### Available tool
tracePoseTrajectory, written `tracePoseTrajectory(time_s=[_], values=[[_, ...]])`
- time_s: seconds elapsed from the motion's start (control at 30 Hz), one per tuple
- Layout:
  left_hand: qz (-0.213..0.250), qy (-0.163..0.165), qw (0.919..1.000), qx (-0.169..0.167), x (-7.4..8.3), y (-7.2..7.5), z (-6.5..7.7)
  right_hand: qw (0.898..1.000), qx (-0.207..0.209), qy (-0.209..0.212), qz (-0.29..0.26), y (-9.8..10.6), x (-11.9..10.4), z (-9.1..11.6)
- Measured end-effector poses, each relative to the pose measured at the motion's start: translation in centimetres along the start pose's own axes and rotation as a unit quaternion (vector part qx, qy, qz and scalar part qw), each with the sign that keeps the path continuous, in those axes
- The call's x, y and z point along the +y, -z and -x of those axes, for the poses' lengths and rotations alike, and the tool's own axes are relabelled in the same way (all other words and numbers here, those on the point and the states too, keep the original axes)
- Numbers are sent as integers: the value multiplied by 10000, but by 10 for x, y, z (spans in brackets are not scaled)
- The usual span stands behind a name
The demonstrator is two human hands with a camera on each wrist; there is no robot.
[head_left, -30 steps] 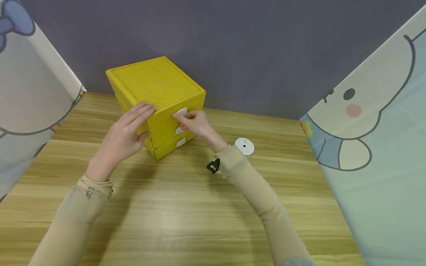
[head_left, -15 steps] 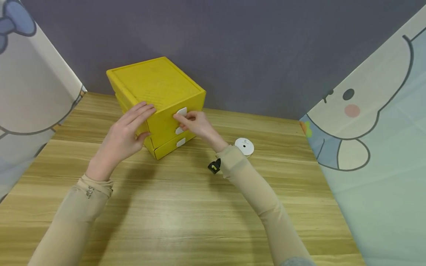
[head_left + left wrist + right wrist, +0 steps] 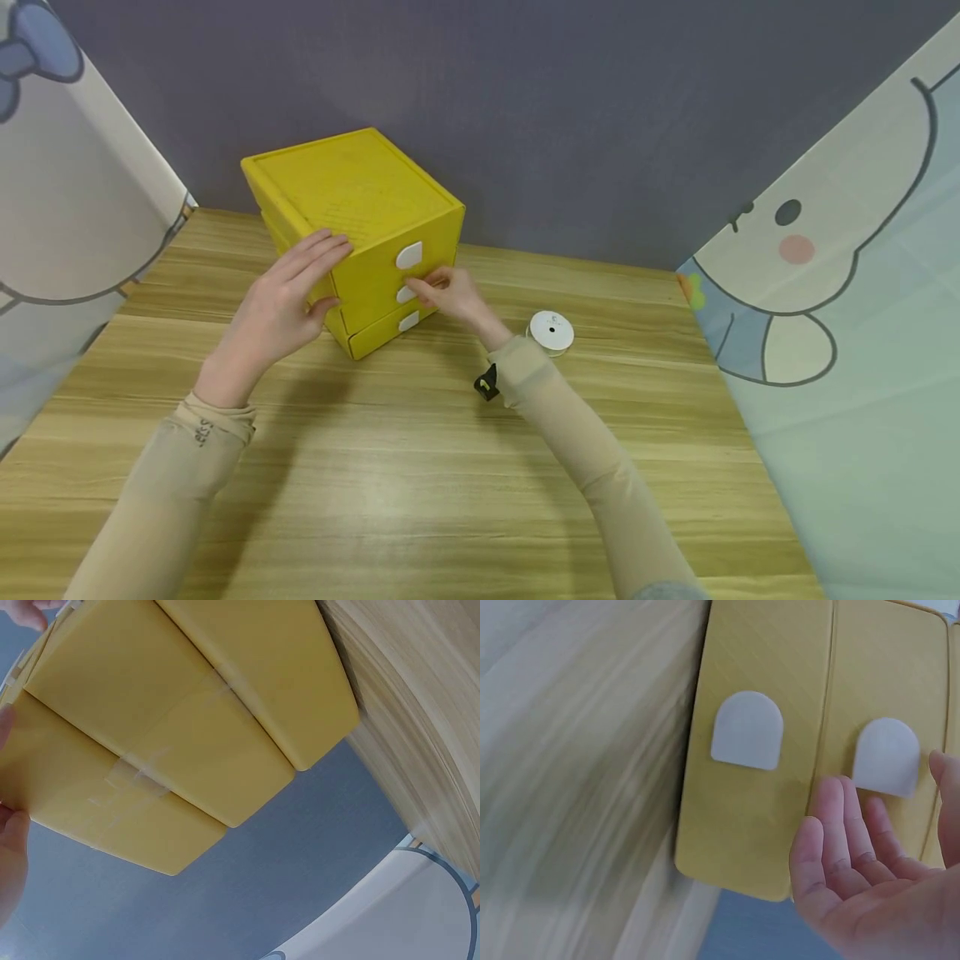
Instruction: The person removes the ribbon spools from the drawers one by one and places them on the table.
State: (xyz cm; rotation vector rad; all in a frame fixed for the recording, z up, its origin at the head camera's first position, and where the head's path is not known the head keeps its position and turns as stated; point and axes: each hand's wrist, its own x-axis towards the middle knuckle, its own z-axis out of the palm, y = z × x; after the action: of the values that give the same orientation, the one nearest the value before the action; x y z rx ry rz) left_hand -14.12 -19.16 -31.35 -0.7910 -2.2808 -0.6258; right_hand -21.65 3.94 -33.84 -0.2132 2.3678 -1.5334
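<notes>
A yellow box of three stacked drawers [image 3: 352, 187] stands on the table, all drawers closed. White tabs serve as pulls: a top tab [image 3: 409, 255], a middle tab [image 3: 406, 294] and a bottom tab [image 3: 408, 322]. My left hand [image 3: 279, 302] rests its extended fingers on the box's top near the front left corner, thumb lower down by the side. My right hand [image 3: 452, 293] is at the middle tab; in the right wrist view its loosely bent fingers [image 3: 832, 832] and thumb lie on either side of that tab, with a gap between them.
To the right of the box lie a white round spool [image 3: 551, 331] and a small black item with a yellow-green mark [image 3: 486, 383], partly hidden by the right sleeve. A dark wall [image 3: 555, 133] rises behind; printed cloth panels [image 3: 817, 367] flank the wooden table [image 3: 360, 500].
My right hand has let go of the top tab and moved down to the middle one. The left hand stays in place. The black item has shifted slightly toward me.
</notes>
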Motion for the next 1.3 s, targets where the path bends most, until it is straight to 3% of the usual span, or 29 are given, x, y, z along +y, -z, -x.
tracePoseTrajectory(time_s=[0.2, 0.5, 0.73, 1.03, 1.3], values=[[15, 8, 10000, -38, 2, -1, 0, 9995, 33, 76, -304, -8, 7, -5], [-37, 16, 10000, 2, 1, 1, 2, 9997, 66, 161, 167, -15, 8, -1], [-42, -28, 10000, -3, 1, 1, 2, 9998, -54, -157, 56, -20, 13, -1], [-41, 31, 10000, -34, -1, 0, 2, 9992, 210, 260, 231, -23, 27, -1], [-40, 24, 10000, -87, -2, -1, 0, 9998, 128, 98, 72, -18, 31, 11]])
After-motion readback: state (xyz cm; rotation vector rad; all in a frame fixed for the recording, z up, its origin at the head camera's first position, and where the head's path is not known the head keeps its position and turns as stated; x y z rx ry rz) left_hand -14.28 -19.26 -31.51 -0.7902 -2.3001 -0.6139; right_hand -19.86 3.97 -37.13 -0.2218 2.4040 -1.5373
